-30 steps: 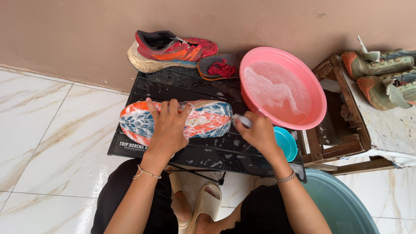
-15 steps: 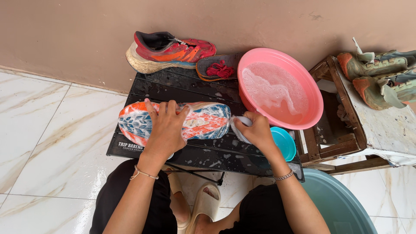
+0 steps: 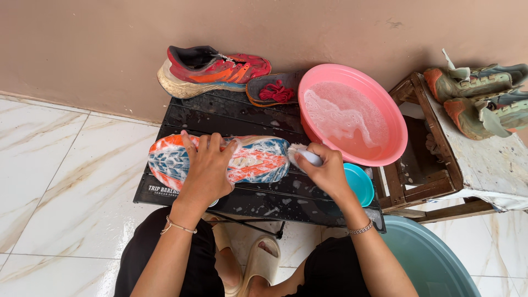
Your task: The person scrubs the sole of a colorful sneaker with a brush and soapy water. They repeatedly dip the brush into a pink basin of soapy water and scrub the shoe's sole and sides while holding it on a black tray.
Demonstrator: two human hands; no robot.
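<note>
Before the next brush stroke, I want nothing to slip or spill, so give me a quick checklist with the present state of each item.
1. Left hand pressing the upturned shoe flat on the black table: ok.
2. Right hand has a closed grip on the brush: ok.
3. Bristles at the shoe's sole end: ok.
4. Pink basin of soapy water within reach, but overhanging the table edge: not ok.
5. Sole covered with suds: ok.
6. Brush bristles' wear: cannot tell.
</note>
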